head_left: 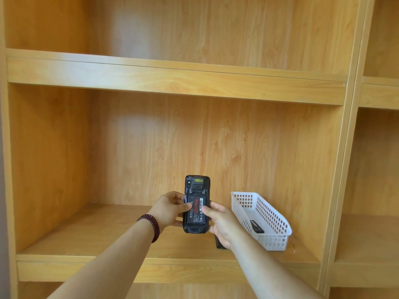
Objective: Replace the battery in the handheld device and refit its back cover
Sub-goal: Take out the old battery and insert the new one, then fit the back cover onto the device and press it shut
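Note:
A black handheld device (pixel 197 184) is held upright above the shelf, its open back facing me. A dark battery (pixel 195 214) with a red label lies in its bay. My left hand (pixel 169 209) grips the device's left side, thumb on the battery. On the right side my right hand (pixel 222 223) holds the device, its thumb pressing the battery's right edge. A dark flat piece (pixel 219 244), possibly the back cover, shows on the shelf under my right wrist, mostly hidden. Another black battery (pixel 257 227) lies in the white basket (pixel 278 240).
The wooden shelf board (pixel 108 238) runs under my hands, with a front lip (pixel 86 270) below. The basket stands at the right of this bay. An upper shelf (pixel 172 78) sits overhead, and a vertical divider (pixel 343 169) bounds the right side.

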`<state>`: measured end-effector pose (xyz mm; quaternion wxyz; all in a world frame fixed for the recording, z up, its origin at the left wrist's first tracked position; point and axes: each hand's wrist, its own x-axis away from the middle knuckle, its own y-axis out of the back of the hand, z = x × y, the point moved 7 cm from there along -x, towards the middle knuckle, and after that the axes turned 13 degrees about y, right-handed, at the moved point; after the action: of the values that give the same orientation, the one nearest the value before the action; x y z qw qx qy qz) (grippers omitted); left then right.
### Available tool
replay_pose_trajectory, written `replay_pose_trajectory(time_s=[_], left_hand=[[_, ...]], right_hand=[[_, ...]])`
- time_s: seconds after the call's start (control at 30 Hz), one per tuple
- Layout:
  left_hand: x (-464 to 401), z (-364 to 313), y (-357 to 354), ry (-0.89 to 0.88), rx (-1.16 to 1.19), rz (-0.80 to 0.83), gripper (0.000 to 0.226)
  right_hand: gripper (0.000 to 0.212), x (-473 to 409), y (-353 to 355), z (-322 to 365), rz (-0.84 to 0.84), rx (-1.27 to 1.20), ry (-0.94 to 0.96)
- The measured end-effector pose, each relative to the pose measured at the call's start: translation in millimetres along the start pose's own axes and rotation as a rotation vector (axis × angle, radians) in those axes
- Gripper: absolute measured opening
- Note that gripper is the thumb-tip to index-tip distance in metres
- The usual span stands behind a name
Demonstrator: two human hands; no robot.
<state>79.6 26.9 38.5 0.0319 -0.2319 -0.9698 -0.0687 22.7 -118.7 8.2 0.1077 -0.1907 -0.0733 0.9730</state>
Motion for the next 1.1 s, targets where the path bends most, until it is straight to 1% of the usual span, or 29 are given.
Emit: replay_pose_trajectory(time_s=[0.2,0.3,0.37,0.4,0.43,0.47,0.5,0.53,0.6,0.67,0.73,0.8,0.87,0.93,1.03,1.1], left_hand=[[-6.8,-8.1,-4.2,0.006,0.065,0.102,0.027],[-11.3,-4.8,-5.7,0.009,0.091,0.096,0.026],[-15.2,0.8,-4.8,0.013,0.126,0.078,0.026],[-16.7,3.6,-3.6,0.015,0.137,0.068,0.026],[-18.1,5.9,-1.9,0.017,0.140,0.056,0.027],[-19.1,7.9,0.0,0.019,0.139,0.048,0.027],[-20.0,9.5,1.8,0.020,0.135,0.046,0.027],[-20.9,10.4,3.3,0.019,0.133,0.047,0.027],[-22.3,11.2,5.3,0.014,0.135,0.051,0.027],[-23.5,11.4,6.2,0.008,0.144,0.053,0.027],[-24.1,11.5,6.5,0.002,0.155,0.056,0.027],[-24.2,11.7,6.9,-0.003,0.160,0.059,0.028],[-23.5,12.5,6.9,-0.008,0.164,0.066,0.028],[-22.5,13.1,7.0,-0.014,0.174,0.074,0.027],[-21.0,12.8,7.7,-0.024,0.181,0.085,0.028],[-20.6,12.3,7.5,-0.028,0.181,0.087,0.027]], right_hand=[[0.025,-4.0,2.5,3.1,-0.012,-0.029,-0.003],[0.026,-7.0,4.9,2.9,0.012,-0.033,-0.038],[0.029,-8.2,11.6,2.7,-0.010,0.053,-0.071],[0.032,-7.3,19.1,2.4,-0.045,0.192,-0.090],[0.035,-6.0,28.2,2.5,-0.072,0.412,-0.106],[0.035,-4.5,37.0,3.7,-0.076,0.681,-0.110],[0.033,-3.7,42.9,5.0,-0.053,0.947,-0.097],[0.031,-3.9,45.7,4.5,-0.013,1.156,-0.089],[0.030,-5.4,47.6,-5.6,0.065,1.413,-0.139],[0.033,-8.6,50.8,-18.0,0.097,1.563,-0.259],[0.042,-14.5,56.0,-30.1,0.112,1.632,-0.379],[0.048,-20.5,58.6,-40.3,0.158,1.628,-0.477],[0.049,-23.1,59.7,-45.9,0.204,1.614,-0.557],[0.054,-24.6,61.0,-46.4,0.222,1.630,-0.591],[0.070,-24.6,64.6,-47.2,0.213,1.608,-0.632],[0.076,-23.5,65.2,-46.8,0.216,1.596,-0.646]])
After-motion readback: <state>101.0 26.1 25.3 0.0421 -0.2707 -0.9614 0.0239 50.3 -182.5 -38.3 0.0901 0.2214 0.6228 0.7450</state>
